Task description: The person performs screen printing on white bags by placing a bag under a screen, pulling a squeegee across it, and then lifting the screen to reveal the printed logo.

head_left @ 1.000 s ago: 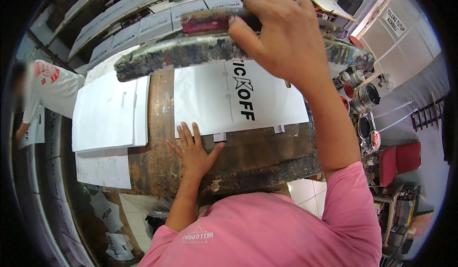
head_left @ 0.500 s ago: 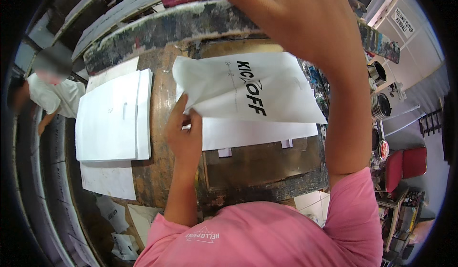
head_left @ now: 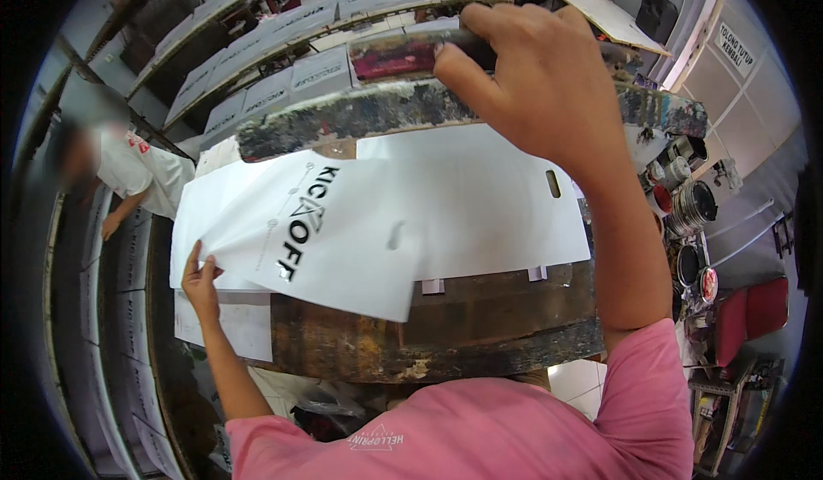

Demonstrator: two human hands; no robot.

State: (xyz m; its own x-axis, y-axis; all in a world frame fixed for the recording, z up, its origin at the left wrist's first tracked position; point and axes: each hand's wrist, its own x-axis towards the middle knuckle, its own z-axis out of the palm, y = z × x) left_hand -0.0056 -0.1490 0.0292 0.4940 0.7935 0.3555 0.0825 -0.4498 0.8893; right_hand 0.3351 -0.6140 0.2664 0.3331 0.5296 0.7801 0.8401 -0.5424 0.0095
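The left hand (head_left: pixel 202 285) pinched a printed bag (head_left: pixel 364 231), apparently mid-transfer, while the right hand (head_left: pixel 549 81) gripped the frame (head_left: pixel 343 113); next seemed to call for level release beneath the left.

Bright centre, dim left side, glare on floor tiles (head_left: pixel 573 379), printed sheet (head_left: pixel 356 253) slightly blurred, fisheye-bent, blackened edges

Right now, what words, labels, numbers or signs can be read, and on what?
Wording not copied.
Printed white sheet in the left hand: bold black capitals, legible; finer lines, too small.
Sheets on the back racks: black capitals, partly legible.
Sign at upper right: black capitals, legible.
Pink shirt: white lettering, upside down, larger line legible.
Co-worker's white shirt: red print, unreadable.
Round red-and-white lid: marks too small.
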